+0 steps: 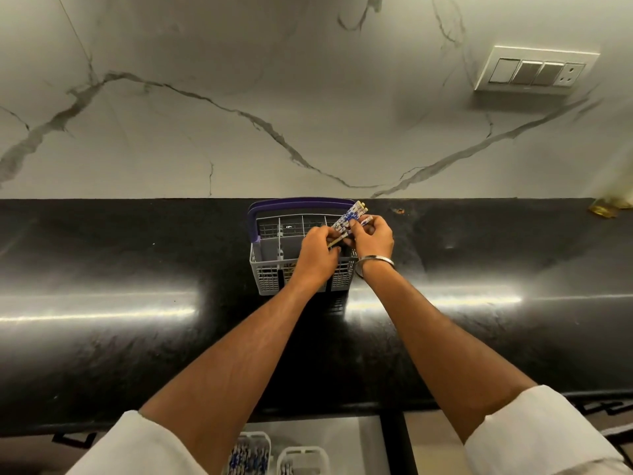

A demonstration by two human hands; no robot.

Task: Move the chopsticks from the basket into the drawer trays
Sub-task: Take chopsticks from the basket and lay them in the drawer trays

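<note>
A grey wire basket (274, 269) with a purple handle (301, 202) is standing on the black glossy desk (137, 255), close against the white marble wall (239, 114). A switch plate (534, 70) is sitting on that wall at the upper right, and a small yellowish object (604, 209), too blurred to identify, is lying at the right far edge of the desk. Both forearms are reaching over the desk and are covering the near right part of the basket. A metal bangle (375, 260) is sitting on the right wrist.

The chopsticks (349, 219), patterned blue and white, are being held as a bundle above the basket's right side, tilting up toward the wall. The left hand (317, 250) is closing around their lower ends, and the right hand (371, 236) is pinching them with its fingertips just beside it. At the bottom edge, two white trays (303, 455) are showing in the open drawer, the left one holding more patterned sticks (245, 455).
</note>
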